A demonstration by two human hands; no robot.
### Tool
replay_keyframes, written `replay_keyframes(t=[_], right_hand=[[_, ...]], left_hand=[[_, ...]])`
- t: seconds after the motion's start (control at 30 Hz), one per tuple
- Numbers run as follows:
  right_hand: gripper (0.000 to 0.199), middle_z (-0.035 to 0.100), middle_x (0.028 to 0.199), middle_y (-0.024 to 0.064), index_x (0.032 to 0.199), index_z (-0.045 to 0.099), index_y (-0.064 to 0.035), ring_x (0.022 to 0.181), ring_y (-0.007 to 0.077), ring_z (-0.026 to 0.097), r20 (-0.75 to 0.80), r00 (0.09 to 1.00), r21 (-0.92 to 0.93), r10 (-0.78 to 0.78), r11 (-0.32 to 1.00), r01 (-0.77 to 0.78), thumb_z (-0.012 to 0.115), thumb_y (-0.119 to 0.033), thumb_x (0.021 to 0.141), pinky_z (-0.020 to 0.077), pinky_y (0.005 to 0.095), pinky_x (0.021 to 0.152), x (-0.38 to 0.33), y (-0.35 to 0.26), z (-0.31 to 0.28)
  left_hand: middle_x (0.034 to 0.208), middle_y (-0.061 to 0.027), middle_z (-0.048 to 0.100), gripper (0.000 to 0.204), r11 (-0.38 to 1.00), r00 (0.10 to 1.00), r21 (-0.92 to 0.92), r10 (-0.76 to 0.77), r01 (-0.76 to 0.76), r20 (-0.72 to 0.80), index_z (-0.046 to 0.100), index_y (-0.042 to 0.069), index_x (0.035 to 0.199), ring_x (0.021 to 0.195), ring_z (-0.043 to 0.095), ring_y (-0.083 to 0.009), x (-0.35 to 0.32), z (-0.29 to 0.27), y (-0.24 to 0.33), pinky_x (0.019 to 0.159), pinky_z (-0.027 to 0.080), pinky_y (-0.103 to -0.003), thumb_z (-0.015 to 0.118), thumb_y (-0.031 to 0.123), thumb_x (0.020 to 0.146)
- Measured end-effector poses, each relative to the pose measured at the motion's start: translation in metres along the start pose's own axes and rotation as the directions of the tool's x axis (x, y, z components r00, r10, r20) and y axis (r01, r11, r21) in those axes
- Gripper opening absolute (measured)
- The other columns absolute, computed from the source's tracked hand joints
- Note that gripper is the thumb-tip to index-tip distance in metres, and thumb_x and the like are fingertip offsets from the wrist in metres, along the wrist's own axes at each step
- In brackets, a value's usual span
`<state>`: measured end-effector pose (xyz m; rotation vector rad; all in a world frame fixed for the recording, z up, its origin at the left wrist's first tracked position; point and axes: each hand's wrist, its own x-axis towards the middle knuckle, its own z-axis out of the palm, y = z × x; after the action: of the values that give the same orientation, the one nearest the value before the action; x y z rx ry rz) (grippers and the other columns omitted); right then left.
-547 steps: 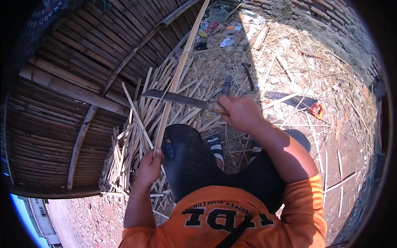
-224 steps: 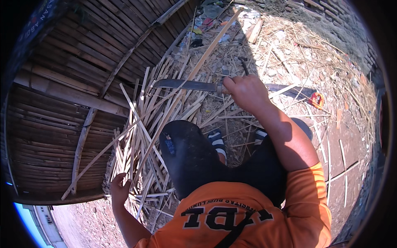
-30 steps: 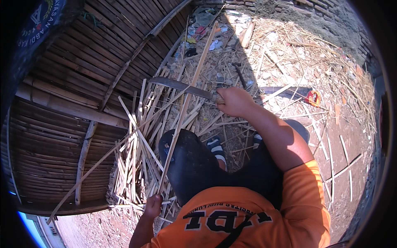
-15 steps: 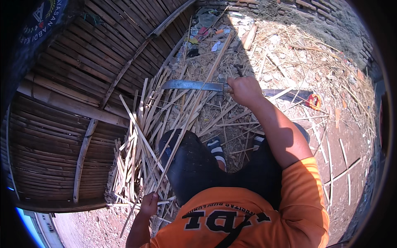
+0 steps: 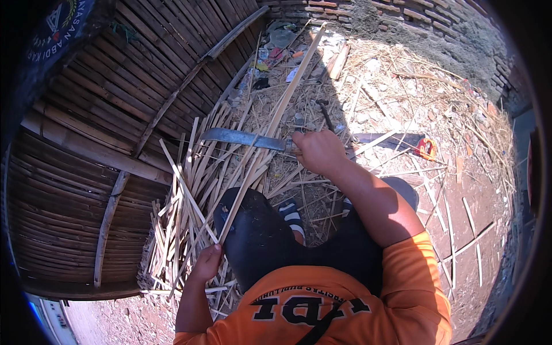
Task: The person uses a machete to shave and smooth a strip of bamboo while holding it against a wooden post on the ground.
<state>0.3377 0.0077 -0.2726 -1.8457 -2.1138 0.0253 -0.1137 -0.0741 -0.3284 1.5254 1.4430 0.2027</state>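
My right hand [image 5: 319,152] is wrapped round the handle of a machete [image 5: 236,137]. The dark, slightly curved blade points left and lies across a long, pale bamboo strip [image 5: 290,92]. At the strip's near end, beside my left knee, my left hand [image 5: 207,263] is closed on it. The strip slants from that hand up past the blade toward the brick wall. Whether the blade's edge cuts into the strip cannot be made out. Beneath and left of it lies a heap of loose bamboo strips [image 5: 178,241].
A handsaw [image 5: 394,140] with a red-orange handle lies right of my right hand. Near it is a dark hammer-like tool [image 5: 326,114]. A bamboo-slat wall [image 5: 86,201] rises on the left, a brick wall [image 5: 414,14] at the back. Straw and litter cover the ground.
My left hand has moved forward, and the strip now reaches farther toward the back wall. My right hand and the machete have come nearer to me and a little left.
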Motion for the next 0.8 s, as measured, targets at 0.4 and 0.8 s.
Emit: replay_keyframes(t=[0.4, 0.8], right_hand=[[0.027, 0.072, 0.091, 0.0175, 0.102, 0.064, -0.0084, 0.09, 0.0355, 0.07, 0.0, 0.933, -0.027, 0.36, 0.933, -0.36, 0.069, -0.023, 0.08, 0.0542, 0.0467, 0.079, 0.014, 0.08, -0.009], [0.033, 0.07, 0.09, 0.0194, 0.104, 0.061, -0.0055, 0.087, 0.0395, 0.069, 0.02, 0.951, 0.076, 0.307, 0.948, -0.308, 0.071, -0.028, 0.082, 0.0542, 0.0503, 0.079, 0.008, 0.04, -0.011]], left_hand=[[0.06, -0.0069, 0.053, 0.048, 0.95, 0.983, 0.292, 0.146, -0.109, -0.107, 0.059, -0.002, 0.084, 0.059, 0.047, -0.015, -0.024, -0.04, -0.026, 0.057, 0.041, -0.038, 0.046, 0.04, 0.105], [0.065, 0.0029, 0.046, 0.05, 0.998, 0.999, 0.032, -0.053, 0.053, -0.01, 0.056, 0.006, 0.082, 0.06, 0.04, -0.0095, -0.029, -0.038, -0.041, 0.055, 0.034, -0.03, 0.042, 0.048, 0.106]])
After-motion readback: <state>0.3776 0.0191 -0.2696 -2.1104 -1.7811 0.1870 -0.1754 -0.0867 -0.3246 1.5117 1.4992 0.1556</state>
